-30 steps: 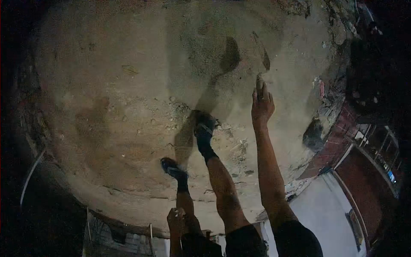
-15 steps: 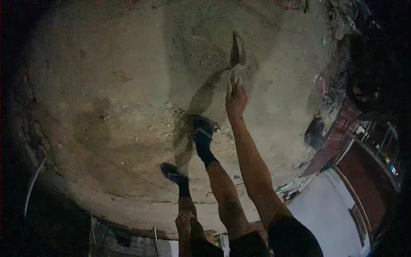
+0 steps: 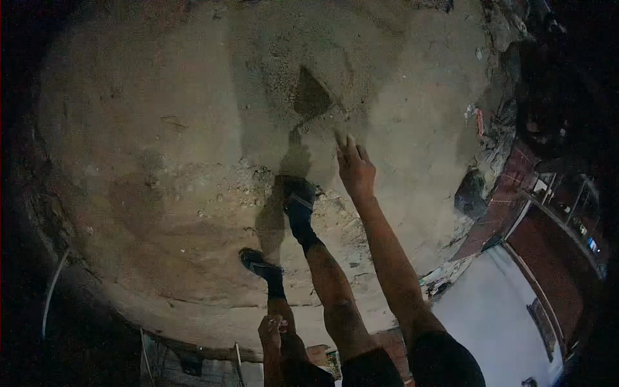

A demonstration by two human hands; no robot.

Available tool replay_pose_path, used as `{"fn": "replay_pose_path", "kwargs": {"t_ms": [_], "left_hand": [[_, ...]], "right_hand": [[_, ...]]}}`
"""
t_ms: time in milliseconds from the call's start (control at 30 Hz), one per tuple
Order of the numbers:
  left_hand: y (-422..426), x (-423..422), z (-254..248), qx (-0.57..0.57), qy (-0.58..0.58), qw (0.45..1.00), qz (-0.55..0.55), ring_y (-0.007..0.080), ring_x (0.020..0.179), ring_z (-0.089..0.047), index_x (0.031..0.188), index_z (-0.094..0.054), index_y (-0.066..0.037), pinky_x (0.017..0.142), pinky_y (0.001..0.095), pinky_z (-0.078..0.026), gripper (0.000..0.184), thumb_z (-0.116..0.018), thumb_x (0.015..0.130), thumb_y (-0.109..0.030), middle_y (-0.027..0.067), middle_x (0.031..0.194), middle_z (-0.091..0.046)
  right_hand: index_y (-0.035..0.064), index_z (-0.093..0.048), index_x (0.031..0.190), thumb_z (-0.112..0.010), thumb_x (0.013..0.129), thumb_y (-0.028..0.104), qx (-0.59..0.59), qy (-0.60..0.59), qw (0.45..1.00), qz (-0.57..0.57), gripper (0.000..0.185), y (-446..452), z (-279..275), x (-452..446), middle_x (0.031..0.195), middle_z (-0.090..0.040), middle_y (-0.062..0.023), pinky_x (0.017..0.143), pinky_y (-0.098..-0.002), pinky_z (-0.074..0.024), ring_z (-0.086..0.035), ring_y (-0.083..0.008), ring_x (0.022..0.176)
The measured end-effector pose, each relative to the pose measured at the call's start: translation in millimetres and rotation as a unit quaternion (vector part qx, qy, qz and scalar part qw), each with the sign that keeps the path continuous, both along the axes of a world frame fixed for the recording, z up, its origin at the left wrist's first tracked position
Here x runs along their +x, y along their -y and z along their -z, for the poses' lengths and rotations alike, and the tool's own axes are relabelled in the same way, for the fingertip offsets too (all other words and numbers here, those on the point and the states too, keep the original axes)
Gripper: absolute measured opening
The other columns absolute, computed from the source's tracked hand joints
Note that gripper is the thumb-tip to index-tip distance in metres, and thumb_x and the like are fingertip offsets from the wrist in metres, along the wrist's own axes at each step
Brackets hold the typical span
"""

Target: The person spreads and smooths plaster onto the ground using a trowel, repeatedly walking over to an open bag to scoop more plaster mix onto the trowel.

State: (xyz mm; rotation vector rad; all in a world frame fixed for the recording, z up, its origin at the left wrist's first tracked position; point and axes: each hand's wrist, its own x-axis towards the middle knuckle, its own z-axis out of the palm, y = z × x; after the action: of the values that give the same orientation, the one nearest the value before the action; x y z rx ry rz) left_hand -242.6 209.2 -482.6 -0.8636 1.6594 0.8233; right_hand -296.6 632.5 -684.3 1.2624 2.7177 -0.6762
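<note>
My right hand (image 3: 356, 169) reaches over the pale ground, fingers curled round the handle end of a trowel (image 3: 342, 93). The trowel's blade blends with the grey surface and its edges are hard to make out. A dark triangular shadow (image 3: 311, 95) lies just left of it on rough, damp-looking mortar (image 3: 277, 77). Down by my knee is my left hand (image 3: 272, 332), its fingers closed; a small pale patch shows at the fingers, but I cannot tell what it is.
My feet in dark socks and sandals (image 3: 300, 197) stand on the ground beside crumbly rubble (image 3: 238, 177). A dark rock (image 3: 472, 195) and a reddish scrap (image 3: 480, 121) lie along the right edge. A white panel (image 3: 490, 309) stands at lower right.
My right hand has drawn back slightly towards me. The trowel's shadow has shifted left and widened from a narrow strip into a triangle. My left hand stays by the knee.
</note>
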Motion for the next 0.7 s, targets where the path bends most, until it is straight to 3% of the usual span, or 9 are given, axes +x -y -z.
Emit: {"fn": "replay_pose_path", "kwargs": {"t_ms": [133, 200, 300, 400, 467, 500, 533, 600, 700], "left_hand": [[-7, -5, 2, 0.001, 0.003, 1.0, 0.01, 0.0172, 0.067, -0.058, 0.089, -0.056, -0.002, 0.056, 0.0302, -0.048, 0.019, -0.054, 0.084, -0.02, 0.0083, 0.081, -0.058], [-11, -8, 5, 0.001, 0.003, 1.0, 0.014, 0.0172, 0.067, -0.058, 0.089, -0.056, -0.002, 0.056, 0.0303, -0.048, 0.019, -0.054, 0.084, -0.02, 0.0083, 0.081, -0.058], [-18, -13, 4, 0.001, 0.005, 1.0, 0.017, 0.0173, 0.067, -0.058, 0.089, -0.056, -0.002, 0.056, 0.0303, -0.048, 0.019, -0.054, 0.084, -0.021, 0.0082, 0.081, -0.058], [-16, -9, 8, 0.009, 0.005, 1.0, 0.003, 0.0174, 0.067, -0.058, 0.09, -0.056, -0.003, 0.056, 0.0304, -0.048, 0.019, -0.054, 0.084, -0.021, 0.0082, 0.081, -0.058], [0, 9, 19, 0.029, 0.004, 0.995, -0.101, 0.0176, 0.068, -0.059, 0.09, -0.056, -0.003, 0.056, 0.0304, -0.049, 0.02, -0.055, 0.083, -0.022, 0.0082, 0.081, -0.059], [9, 17, 23, 0.048, 0.001, 0.978, -0.205, 0.0178, 0.069, -0.059, 0.09, -0.056, -0.004, 0.055, 0.0305, -0.049, 0.021, -0.056, 0.082, -0.023, 0.0082, 0.08, -0.059], [6, 17, 23, 0.047, 0.002, 0.978, -0.203, 0.0178, 0.069, -0.059, 0.09, -0.056, -0.004, 0.055, 0.0305, -0.049, 0.021, -0.056, 0.082, -0.023, 0.0082, 0.08, -0.059], [-14, 4, 18, 0.028, -0.003, 0.995, -0.1, 0.0183, 0.07, -0.06, 0.091, -0.056, -0.003, 0.055, 0.0299, -0.05, 0.02, -0.057, 0.082, -0.022, 0.0094, 0.08, -0.06], [-40, -7, 15, 0.002, -0.014, 0.999, 0.049, 0.019, 0.071, -0.061, 0.091, -0.056, -0.003, 0.053, 0.0291, -0.051, 0.02, -0.057, 0.082, -0.021, 0.0112, 0.08, -0.061]], "right_hand": [[0.004, -0.044, 0.12, -0.054, 0.083, 0.014, 0.001, -0.057, 0.998, 0.002, 0.04, 14, -35, 32, 0.103, -0.057, -0.0205, 0.068, -0.0346, -0.0496, -0.06, -0.0317, 0.084], [-0.0012, -0.052, 0.111, -0.059, 0.081, 0.016, -0.141, -0.084, 0.962, 0.22, 0.035, 26, -56, 51, 0.093, -0.06, -0.0191, 0.065, -0.028, -0.0461, -0.058, -0.0156, 0.072], [-0.005, -0.052, 0.111, -0.058, 0.083, 0.021, -0.188, -0.172, 0.912, 0.322, 0.039, 38, -66, 75, 0.081, -0.061, -0.0151, 0.062, -0.0251, -0.0435, -0.051, -0.0083, 0.07], [-0.0068, -0.05, 0.114, -0.059, 0.083, 0.022, -0.196, -0.071, 0.927, 0.313, 0.043, 34, -59, 95, 0.076, -0.06, -0.0113, 0.062, -0.0243, -0.0431, -0.049, -0.0079, 0.069], [-0.0071, -0.05, 0.113, -0.059, 0.083, 0.022, -0.205, -0.074, 0.925, 0.312, 0.043, 21, -63, 80, 0.077, -0.059, -0.0102, 0.063, -0.0237, -0.0428, -0.048, -0.0078, 0.069], [-0.0074, -0.05, 0.113, -0.059, 0.083, 0.021, -0.213, -0.078, 0.924, 0.308, 0.042, 15, -61, 72, 0.077, -0.059, -0.0091, 0.063, -0.0231, -0.0424, -0.047, -0.0077, 0.07], [-0.0074, -0.05, 0.113, -0.059, 0.083, 0.021, -0.214, -0.077, 0.923, 0.311, 0.042, 11, -51, 69, 0.077, -0.059, -0.0091, 0.063, -0.0231, -0.0424, -0.047, -0.0077, 0.07], [-0.0068, -0.052, 0.112, -0.058, 0.083, 0.02, -0.223, -0.145, 0.916, 0.301, 0.04, 9, -33, 66, 0.081, -0.061, -0.0111, 0.066, -0.0241, -0.0434, -0.05, -0.0075, 0.074], [-0.0075, -0.052, 0.111, -0.058, 0.083, 0.019, -0.201, -0.095, 0.934, 0.279, 0.039, 10, -25, 60, 0.086, -0.063, -0.0136, 0.069, -0.0258, -0.0445, -0.053, -0.0087, 0.078]]}}
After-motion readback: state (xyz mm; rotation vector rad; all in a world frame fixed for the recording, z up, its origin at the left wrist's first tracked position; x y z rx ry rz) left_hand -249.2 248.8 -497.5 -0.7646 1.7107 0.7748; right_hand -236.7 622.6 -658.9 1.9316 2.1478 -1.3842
